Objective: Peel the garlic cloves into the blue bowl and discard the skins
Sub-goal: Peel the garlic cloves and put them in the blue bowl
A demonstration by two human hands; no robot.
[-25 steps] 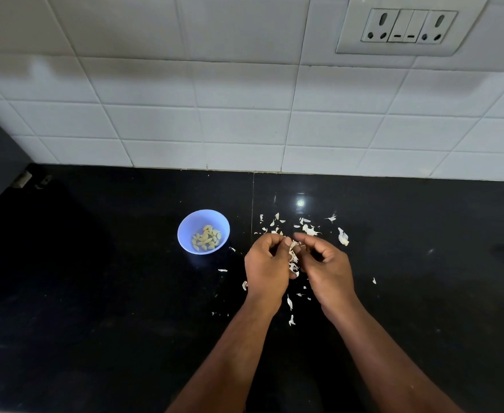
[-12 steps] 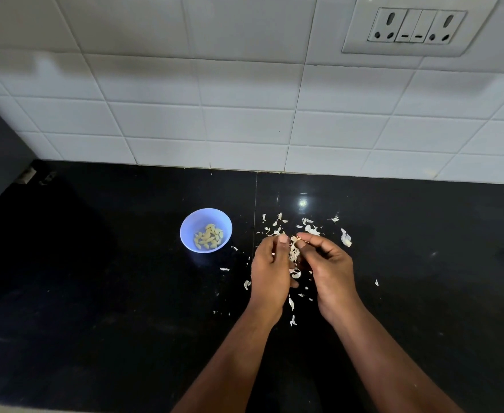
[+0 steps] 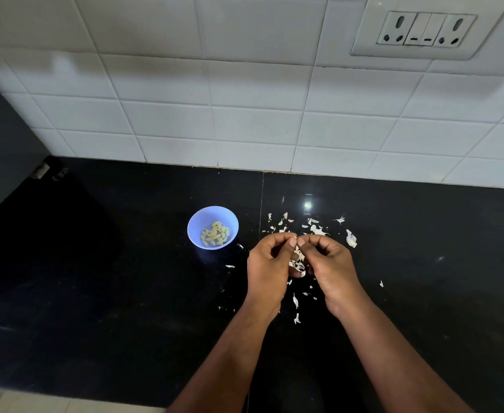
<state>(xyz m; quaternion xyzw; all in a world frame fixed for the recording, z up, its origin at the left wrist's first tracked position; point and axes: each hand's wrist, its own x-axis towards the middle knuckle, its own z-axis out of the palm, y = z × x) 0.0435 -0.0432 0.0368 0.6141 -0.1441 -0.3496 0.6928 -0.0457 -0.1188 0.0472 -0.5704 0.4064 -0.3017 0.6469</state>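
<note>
The garlic clove (image 3: 299,254) I am working on sits between my two hands, pale and ragged with loose skin, mostly hidden by the fingers around it. My left hand (image 3: 270,265) curls round its left side with thumb and forefinger pinching near the top, and my right hand (image 3: 331,265) mirrors it from the right, fingertips meeting the left ones just above the clove, so both hands are clamped on it. Below and around my hands the garlic skins (image 3: 313,229) lie scattered on the black countertop (image 3: 96,293), thickest on the far side of my knuckles, with one larger flake (image 3: 351,238) off to the right and a few slivers nearer to me between my wrists. The blue bowl (image 3: 213,227) stands to the left of my left hand, apart from it, with a small heap of peeled cloves (image 3: 215,233) in its bottom. Farther back the white tiled wall (image 3: 244,120) rises from the counter, carrying a socket plate (image 3: 426,28) at the upper right.
</note>
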